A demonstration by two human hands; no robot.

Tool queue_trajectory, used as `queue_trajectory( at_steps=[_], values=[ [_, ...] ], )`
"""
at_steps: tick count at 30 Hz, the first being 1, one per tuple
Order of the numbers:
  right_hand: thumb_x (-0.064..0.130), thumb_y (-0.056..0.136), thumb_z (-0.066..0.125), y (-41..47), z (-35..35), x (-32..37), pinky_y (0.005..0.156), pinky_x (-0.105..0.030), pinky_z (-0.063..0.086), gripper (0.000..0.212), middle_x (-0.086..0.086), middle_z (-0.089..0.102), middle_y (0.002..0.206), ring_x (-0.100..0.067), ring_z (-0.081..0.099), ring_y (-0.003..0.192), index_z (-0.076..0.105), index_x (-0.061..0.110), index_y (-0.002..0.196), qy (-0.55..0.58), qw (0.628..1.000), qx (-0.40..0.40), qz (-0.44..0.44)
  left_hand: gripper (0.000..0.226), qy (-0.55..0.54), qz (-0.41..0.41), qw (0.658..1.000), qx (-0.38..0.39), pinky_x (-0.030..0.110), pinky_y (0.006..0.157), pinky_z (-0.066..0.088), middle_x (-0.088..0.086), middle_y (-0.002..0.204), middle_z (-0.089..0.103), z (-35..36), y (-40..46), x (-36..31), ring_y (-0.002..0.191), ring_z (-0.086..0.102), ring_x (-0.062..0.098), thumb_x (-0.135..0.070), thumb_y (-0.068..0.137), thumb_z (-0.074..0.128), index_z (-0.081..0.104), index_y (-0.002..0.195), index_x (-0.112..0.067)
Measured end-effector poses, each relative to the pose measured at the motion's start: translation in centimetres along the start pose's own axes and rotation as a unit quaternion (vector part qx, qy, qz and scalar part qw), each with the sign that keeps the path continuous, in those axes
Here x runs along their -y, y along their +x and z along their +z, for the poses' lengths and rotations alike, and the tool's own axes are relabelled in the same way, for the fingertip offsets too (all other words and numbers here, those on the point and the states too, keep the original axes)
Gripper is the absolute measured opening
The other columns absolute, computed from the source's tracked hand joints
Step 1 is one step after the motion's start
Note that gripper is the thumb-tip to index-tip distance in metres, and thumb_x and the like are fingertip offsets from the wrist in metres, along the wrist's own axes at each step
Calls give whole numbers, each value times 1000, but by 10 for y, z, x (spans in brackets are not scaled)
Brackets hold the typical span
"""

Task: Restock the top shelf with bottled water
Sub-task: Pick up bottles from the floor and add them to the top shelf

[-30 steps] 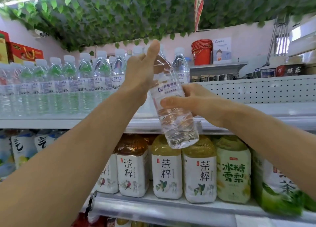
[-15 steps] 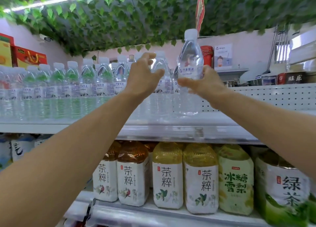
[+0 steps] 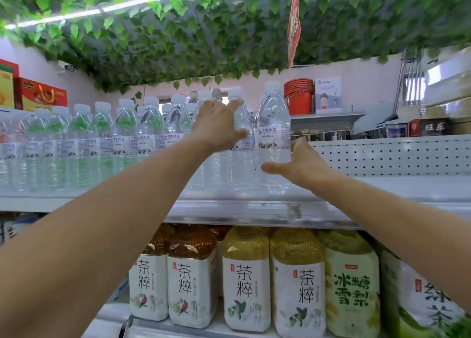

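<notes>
water bottle (image 3: 273, 133) upright at row's right end on top shelf (image 3: 407, 187) | right hand (image 3: 303, 163) grip open, fingers against label | left hand (image 3: 216, 126) spread on neighbouring bottles | full, heavyish, thin slick plastic: hold mid-body

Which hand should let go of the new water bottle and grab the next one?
Probably the right hand. It only rests against the end bottle, which already stands upright on the top shelf. The left hand reaches among the neighbouring bottles, seemingly steadying them.
</notes>
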State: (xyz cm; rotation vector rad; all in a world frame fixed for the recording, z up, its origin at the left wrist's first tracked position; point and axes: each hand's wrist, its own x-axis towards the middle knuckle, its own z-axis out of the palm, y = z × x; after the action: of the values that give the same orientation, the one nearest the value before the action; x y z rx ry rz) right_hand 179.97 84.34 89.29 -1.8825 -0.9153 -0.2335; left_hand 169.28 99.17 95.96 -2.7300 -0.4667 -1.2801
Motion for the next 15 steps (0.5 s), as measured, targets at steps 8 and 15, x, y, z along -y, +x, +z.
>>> queue_trajectory(
  at_steps=[8, 15],
  values=[
    [37, 82, 78, 2, 8, 4, 85, -31, 39, 69, 0, 52, 121, -18, 49, 103, 42, 9, 133, -24, 1000, 1, -18, 75, 0, 17, 999, -35, 41, 113, 25, 13, 145, 47, 2, 0, 8, 138, 33, 30, -40, 83, 75, 38, 147, -28],
    [30, 85, 76, 11, 16, 3, 86, -31, 40, 54, -3, 58, 122, -21, 54, 108, 48, 12, 128, 11, 1000, 19, -8, 77, -22, 5, 999, -37, 42, 113, 29, 13, 143, 48, 4, 2, 10, 138, 33, 30, -38, 81, 77, 39, 147, -29]
  ],
)
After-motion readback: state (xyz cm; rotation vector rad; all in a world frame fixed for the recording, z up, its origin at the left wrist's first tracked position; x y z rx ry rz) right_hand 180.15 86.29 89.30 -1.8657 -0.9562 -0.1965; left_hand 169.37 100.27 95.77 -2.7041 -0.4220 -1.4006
